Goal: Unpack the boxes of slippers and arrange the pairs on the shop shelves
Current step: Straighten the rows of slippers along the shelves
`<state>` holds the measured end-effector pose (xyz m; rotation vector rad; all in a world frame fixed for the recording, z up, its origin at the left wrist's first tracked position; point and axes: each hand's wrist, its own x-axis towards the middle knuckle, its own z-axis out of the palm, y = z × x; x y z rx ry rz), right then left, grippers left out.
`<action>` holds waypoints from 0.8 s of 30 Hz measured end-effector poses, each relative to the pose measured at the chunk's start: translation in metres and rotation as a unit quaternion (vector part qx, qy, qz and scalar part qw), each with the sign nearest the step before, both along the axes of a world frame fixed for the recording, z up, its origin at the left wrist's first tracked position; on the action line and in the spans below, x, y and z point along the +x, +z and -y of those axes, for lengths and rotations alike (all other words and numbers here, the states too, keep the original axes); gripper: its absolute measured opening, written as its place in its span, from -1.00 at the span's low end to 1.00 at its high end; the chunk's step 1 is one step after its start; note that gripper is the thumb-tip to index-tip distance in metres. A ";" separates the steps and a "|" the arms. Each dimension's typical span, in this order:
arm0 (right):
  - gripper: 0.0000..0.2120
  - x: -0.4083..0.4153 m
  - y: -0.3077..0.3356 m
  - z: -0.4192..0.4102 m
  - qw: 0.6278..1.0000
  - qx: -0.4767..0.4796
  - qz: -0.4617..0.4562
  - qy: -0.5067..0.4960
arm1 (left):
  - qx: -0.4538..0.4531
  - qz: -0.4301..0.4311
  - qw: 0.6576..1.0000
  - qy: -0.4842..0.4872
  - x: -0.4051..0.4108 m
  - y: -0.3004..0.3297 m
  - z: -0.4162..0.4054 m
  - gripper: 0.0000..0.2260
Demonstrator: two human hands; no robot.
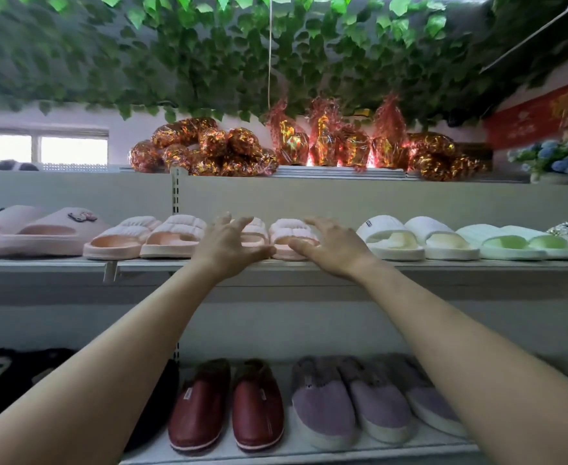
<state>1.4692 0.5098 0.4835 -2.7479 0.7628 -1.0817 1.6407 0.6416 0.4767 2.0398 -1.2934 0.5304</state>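
A pair of pale pink ribbed slippers (284,234) stands on the upper shelf (443,265) in the middle of the row. My left hand (230,245) reaches over the left slipper of the pair with fingers spread, its thumb touching the heel of the right one. My right hand (331,245) lies over the right slipper, fingers straight and spread, thumb against its heel. Neither hand curls round a slipper. The left slipper is mostly hidden behind my left hand.
Along the same shelf: pink slides (37,233), a peach ribbed pair (145,236), a white pair (417,238) and a pale green pair (524,243). The lower shelf holds dark red slippers (225,407), purple ones (353,404) and black plush ones (4,374). Foil-wrapped bundles (292,149) sit on top.
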 end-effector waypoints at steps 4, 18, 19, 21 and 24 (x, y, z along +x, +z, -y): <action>-0.38 -0.041 0.015 0.023 0.998 -0.027 0.049 -0.008 | -0.030 0.015 0.999 -0.031 -0.045 0.015 0.022 -0.27; -0.26 -0.182 -0.004 0.160 0.992 0.053 -0.051 -0.104 | 0.026 -0.072 0.992 -0.097 -0.190 -0.003 0.156 -0.15; -0.26 -0.184 -0.006 0.164 0.993 0.055 -0.047 -0.094 | 0.023 -0.075 0.993 -0.087 -0.194 -0.003 0.160 -0.15; -0.27 -0.184 -0.010 0.168 0.995 0.047 -0.033 -0.083 | 0.022 -0.083 0.994 -0.068 -0.197 -0.003 0.165 -0.15; -0.31 -0.182 -0.015 0.169 0.996 0.032 -0.020 -0.082 | 0.015 -0.080 0.996 -0.042 -0.199 -0.006 0.167 -0.18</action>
